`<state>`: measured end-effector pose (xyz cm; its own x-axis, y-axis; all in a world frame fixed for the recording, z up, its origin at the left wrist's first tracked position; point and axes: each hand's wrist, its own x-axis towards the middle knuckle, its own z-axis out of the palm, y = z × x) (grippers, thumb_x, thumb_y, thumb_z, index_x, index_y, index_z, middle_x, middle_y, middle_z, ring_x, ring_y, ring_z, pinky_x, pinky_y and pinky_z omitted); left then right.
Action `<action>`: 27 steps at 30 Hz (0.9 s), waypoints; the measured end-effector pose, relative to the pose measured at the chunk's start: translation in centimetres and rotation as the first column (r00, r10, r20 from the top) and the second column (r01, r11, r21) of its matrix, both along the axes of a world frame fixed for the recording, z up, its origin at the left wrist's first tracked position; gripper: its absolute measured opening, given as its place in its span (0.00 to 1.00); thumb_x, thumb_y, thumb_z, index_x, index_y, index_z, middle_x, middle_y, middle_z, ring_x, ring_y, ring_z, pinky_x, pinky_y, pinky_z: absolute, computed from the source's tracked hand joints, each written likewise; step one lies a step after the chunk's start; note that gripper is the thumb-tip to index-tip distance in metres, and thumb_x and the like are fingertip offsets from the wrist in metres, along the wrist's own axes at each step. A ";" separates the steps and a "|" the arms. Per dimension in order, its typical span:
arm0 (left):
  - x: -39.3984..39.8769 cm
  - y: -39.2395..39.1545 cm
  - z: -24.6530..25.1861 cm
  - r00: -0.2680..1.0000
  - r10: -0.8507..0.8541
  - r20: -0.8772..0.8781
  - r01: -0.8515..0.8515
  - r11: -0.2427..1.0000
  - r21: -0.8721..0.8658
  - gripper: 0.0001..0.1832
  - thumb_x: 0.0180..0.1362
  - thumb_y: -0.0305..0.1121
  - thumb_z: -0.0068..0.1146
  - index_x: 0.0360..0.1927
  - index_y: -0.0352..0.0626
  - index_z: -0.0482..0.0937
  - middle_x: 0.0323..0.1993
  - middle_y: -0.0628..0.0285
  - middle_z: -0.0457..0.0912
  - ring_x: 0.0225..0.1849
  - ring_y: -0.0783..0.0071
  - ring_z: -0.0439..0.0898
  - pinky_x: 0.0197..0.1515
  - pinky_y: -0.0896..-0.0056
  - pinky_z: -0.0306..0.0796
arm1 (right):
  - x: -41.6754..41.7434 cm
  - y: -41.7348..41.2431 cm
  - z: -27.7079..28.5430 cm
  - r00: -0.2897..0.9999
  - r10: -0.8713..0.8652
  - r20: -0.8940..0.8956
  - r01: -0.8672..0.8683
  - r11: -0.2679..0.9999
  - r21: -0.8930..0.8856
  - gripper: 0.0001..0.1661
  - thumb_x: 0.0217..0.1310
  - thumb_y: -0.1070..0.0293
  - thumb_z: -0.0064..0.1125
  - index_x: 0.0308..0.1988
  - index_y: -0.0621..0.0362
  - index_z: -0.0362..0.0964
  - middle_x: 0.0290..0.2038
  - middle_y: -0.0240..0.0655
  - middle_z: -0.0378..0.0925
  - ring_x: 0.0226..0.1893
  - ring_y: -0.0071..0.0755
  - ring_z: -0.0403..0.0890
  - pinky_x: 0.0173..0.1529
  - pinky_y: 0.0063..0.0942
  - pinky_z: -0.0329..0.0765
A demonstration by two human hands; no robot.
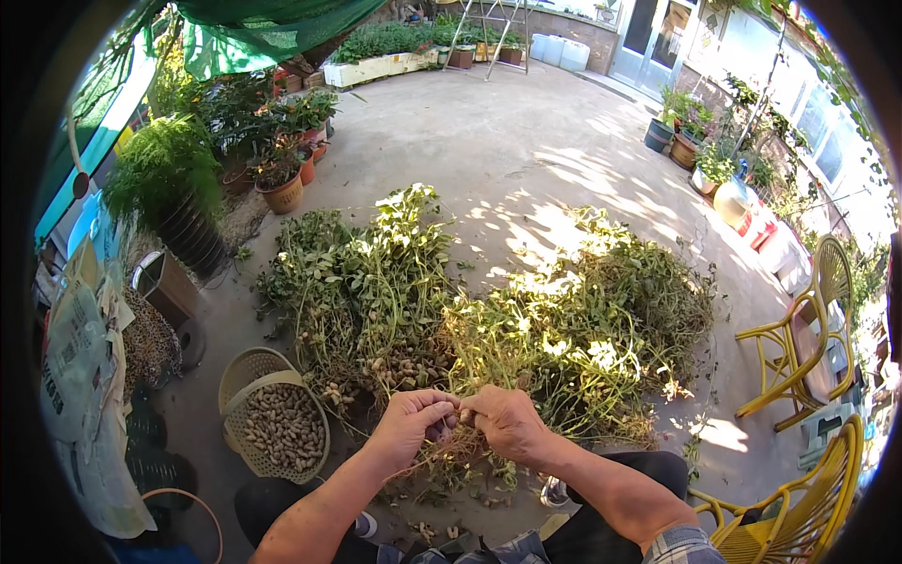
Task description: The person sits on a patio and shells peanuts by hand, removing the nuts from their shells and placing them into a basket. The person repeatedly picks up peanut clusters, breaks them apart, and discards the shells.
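Note:
My left hand [417, 423] and my right hand [509, 424] meet in front of me, fingertips pinched close together at the root end of a peanut plant [461, 455]. One peanut pod [466, 417] shows between them, by the right thumb. Thin brown roots hang under both hands; the fingers partly hide what each one grips. Just beyond lies a wide heap of uprooted peanut plants [557, 338], with pods [405, 370] clustered on their roots. Left of my left hand, a perforated plastic basket [243, 381] holds many loose peanuts [285, 426].
Yellow rattan chairs [782, 352] stand at my right. Printed sacks [88, 395] hang at the left, near a potted feathery plant [162, 169]. Flowerpots [282, 194] line the left side. A stepladder [493, 35] stands at the far end of the concrete yard [437, 134].

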<state>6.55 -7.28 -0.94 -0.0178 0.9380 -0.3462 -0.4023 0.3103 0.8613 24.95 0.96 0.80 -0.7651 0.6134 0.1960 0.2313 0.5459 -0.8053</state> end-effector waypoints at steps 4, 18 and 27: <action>-0.3 -0.1 1.8 0.995 -0.016 0.103 0.023 0.998 -0.066 0.07 0.65 0.26 0.53 0.41 0.33 0.81 0.30 0.63 0.82 0.29 0.79 0.78 0.33 0.79 0.73 | 0.0 0.1 0.3 0.998 -0.004 -0.056 0.003 1.000 -0.023 0.06 0.59 0.73 0.59 0.37 0.57 0.79 0.29 0.43 0.77 0.31 0.49 0.78 0.35 0.39 0.74; 0.3 -0.2 0.9 0.989 0.070 -0.129 -0.060 0.995 0.077 0.03 0.63 0.25 0.56 0.37 0.36 0.77 0.28 0.62 0.83 0.24 0.80 0.78 0.27 0.80 0.73 | -0.7 -0.3 0.3 0.999 -0.005 0.054 0.008 0.998 -0.070 0.07 0.58 0.70 0.55 0.35 0.60 0.77 0.28 0.46 0.77 0.31 0.53 0.78 0.34 0.42 0.73; 2.0 0.5 -1.3 0.827 0.207 -0.523 -0.139 0.976 0.167 0.03 0.61 0.22 0.58 0.33 0.36 0.75 0.24 0.66 0.78 0.23 0.84 0.75 0.26 0.79 0.72 | -1.3 0.4 -1.1 0.995 -0.047 0.093 0.029 0.982 0.187 0.08 0.54 0.70 0.54 0.24 0.61 0.71 0.23 0.47 0.73 0.27 0.58 0.75 0.30 0.47 0.70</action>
